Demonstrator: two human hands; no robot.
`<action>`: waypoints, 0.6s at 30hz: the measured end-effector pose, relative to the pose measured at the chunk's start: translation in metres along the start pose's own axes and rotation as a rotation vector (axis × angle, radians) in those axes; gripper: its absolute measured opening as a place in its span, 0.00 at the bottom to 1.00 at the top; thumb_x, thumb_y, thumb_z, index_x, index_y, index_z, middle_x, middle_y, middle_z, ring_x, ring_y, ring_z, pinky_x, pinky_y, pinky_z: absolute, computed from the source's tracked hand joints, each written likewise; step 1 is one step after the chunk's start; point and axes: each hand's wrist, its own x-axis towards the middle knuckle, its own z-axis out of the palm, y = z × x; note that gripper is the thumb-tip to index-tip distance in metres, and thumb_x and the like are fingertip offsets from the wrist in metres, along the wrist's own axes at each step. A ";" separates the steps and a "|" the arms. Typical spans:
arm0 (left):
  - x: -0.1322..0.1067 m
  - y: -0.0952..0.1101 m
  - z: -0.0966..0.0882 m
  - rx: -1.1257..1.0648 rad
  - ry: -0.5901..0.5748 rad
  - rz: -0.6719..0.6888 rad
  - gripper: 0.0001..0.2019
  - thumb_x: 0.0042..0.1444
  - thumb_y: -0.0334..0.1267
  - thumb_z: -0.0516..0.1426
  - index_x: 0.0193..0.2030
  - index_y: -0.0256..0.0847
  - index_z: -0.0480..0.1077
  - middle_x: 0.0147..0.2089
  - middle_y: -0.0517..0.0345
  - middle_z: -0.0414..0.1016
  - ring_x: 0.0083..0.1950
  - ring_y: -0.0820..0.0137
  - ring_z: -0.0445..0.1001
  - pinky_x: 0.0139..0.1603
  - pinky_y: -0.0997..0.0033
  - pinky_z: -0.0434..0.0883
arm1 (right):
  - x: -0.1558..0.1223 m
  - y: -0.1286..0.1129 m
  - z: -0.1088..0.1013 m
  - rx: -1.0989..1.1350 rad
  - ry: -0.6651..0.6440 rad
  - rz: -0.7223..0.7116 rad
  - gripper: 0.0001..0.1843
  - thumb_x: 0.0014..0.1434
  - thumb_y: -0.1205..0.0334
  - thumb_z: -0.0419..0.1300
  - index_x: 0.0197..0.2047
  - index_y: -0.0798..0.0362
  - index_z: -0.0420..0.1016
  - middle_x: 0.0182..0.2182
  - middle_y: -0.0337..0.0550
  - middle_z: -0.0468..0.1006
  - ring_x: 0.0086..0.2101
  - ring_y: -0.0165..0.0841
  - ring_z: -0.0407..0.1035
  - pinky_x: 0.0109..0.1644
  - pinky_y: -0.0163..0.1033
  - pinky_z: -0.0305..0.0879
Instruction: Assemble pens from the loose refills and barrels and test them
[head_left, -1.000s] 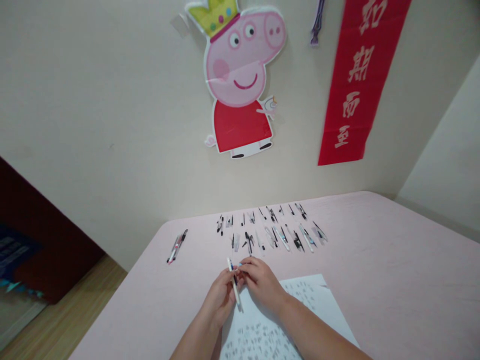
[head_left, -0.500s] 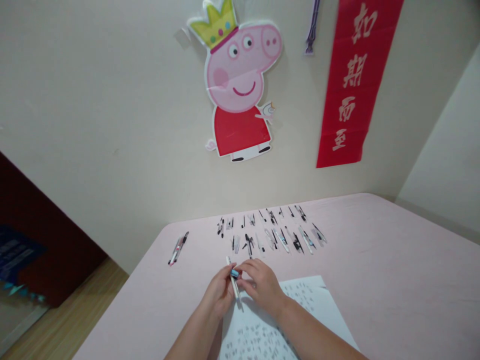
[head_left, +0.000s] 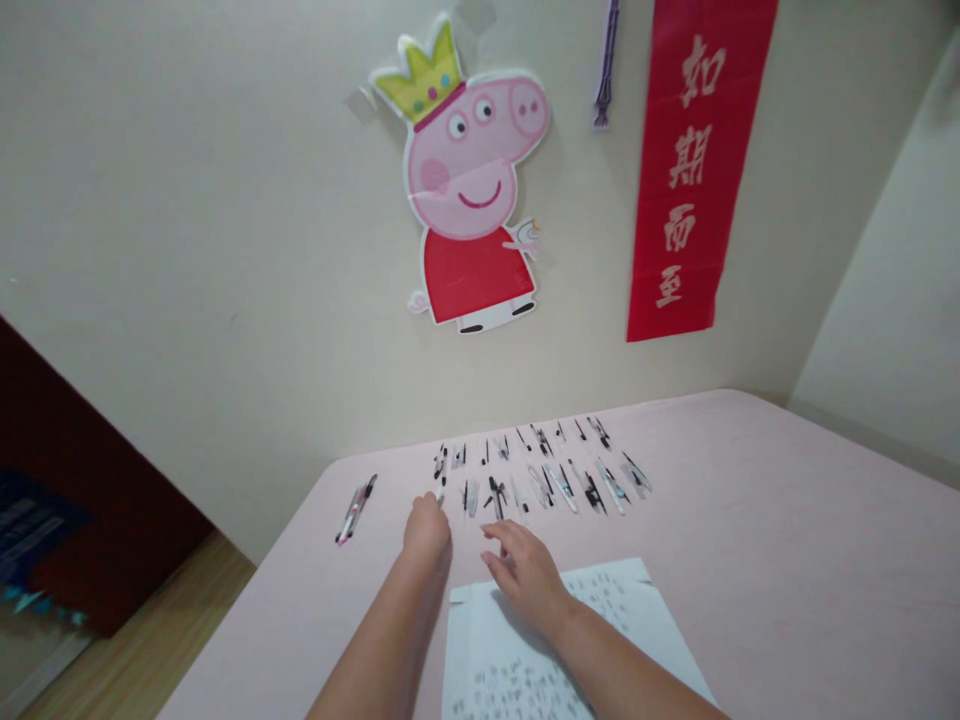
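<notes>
My left hand (head_left: 427,530) reaches forward to the near left of the pen rows, its fingers closed and mostly turned from view. Past its fingertips shows the end of a white pen (head_left: 440,494), which it grips. My right hand (head_left: 525,568) hovers over the far edge of the written paper (head_left: 637,640), with thumb and fingers apart and nothing between them. Just beyond it lie black pen parts (head_left: 496,497) and a white and light blue pen part (head_left: 615,487). Whether the left hand holds anything else is hidden.
Several taken-apart pens and refills lie in two rows toward the wall side of the pink table (head_left: 787,560). A few pens (head_left: 356,510) lie together at the left. On the wall hang a pig cutout (head_left: 478,270) and a red banner (head_left: 690,170).
My hands have separated. The left moved forward and left with the white pen; the right let go, and its fingers have spread. The view has shifted slightly.
</notes>
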 end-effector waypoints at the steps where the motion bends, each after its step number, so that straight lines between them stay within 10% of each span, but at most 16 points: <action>1: -0.001 0.003 0.002 0.066 0.007 0.014 0.10 0.57 0.26 0.49 0.43 0.31 0.67 0.49 0.37 0.70 0.49 0.61 0.73 0.45 0.68 0.65 | 0.000 -0.001 -0.001 0.002 -0.002 0.004 0.14 0.59 0.64 0.55 0.49 0.52 0.70 0.41 0.47 0.75 0.35 0.34 0.68 0.43 0.41 0.65; 18: -0.001 0.008 0.016 0.397 0.180 0.210 0.13 0.57 0.37 0.50 0.43 0.32 0.69 0.45 0.39 0.71 0.49 0.55 0.69 0.46 0.61 0.65 | 0.003 -0.002 -0.003 0.039 -0.001 0.073 0.13 0.61 0.65 0.51 0.48 0.53 0.70 0.39 0.46 0.75 0.31 0.31 0.67 0.39 0.38 0.65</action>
